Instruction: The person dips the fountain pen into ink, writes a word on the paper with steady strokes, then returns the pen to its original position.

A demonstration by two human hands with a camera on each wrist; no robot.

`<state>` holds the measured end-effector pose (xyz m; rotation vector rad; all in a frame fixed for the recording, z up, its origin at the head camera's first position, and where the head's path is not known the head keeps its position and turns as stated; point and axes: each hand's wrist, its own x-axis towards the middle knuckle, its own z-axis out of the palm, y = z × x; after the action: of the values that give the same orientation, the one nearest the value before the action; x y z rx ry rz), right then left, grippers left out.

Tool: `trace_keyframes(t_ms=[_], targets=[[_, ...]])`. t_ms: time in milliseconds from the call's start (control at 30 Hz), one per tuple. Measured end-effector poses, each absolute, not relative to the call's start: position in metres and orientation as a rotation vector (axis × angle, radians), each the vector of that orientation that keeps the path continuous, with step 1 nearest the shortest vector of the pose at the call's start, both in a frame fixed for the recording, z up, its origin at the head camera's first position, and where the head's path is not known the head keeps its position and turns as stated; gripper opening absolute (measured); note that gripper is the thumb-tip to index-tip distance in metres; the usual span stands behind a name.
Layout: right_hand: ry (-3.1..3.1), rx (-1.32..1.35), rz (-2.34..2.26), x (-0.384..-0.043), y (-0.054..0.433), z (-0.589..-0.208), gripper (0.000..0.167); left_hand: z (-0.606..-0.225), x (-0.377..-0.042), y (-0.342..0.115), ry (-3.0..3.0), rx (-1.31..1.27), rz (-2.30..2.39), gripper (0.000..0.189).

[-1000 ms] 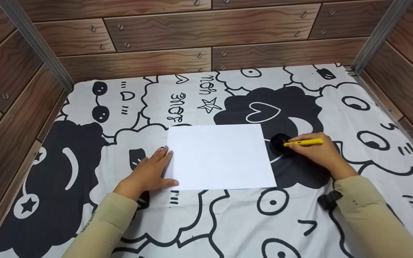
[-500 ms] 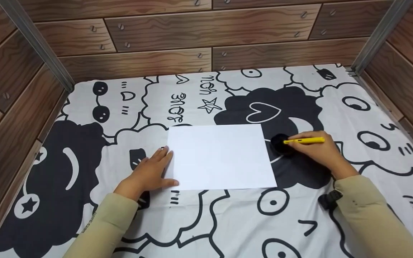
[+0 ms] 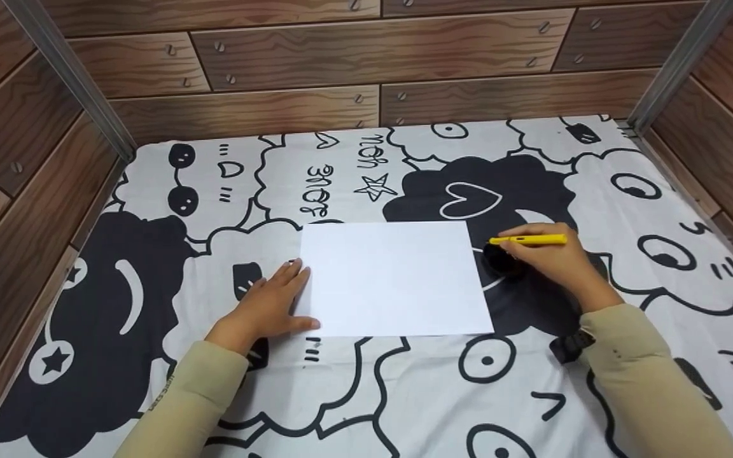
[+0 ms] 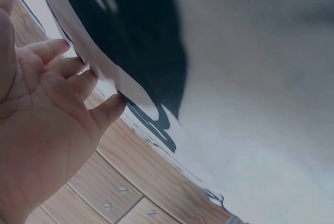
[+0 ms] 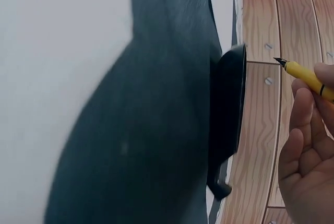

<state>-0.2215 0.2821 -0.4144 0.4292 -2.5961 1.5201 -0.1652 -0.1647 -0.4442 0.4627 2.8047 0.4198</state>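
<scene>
Shifted since the earlier frame: slim yellow pen [image 3: 535, 240], now nearer the sheet, its black nib [image 5: 280, 61] raised clear of the round black dish [image 3: 499, 262]. Right hand [image 3: 557, 261]: fingers curled, pinching the pen near its nib, presumably for control. Left hand [image 3: 268, 305]: spread, gripping nothing, thumb on a corner of the rectangular white paper sheet [image 3: 395, 280], apparently steadying it. Dish: just beside the sheet's right edge, likely for easy reach; partly hidden by the right hand, contents too dark to make out.
</scene>
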Motion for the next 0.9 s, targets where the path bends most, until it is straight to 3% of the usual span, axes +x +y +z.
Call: trace_keyframes(t_ms=[400, 900], targets=[[-2.578, 0.478, 1.522, -0.213, 0.24, -0.39, 0.018, -0.445, -0.166, -0.165, 2.792, 0.455, 0.412, 0.095], [-2.584, 0.497, 1.517, -0.241, 0.206, -0.411, 0.017, -0.445, -0.166, -0.165, 2.803, 0.463, 0.398, 0.096]])
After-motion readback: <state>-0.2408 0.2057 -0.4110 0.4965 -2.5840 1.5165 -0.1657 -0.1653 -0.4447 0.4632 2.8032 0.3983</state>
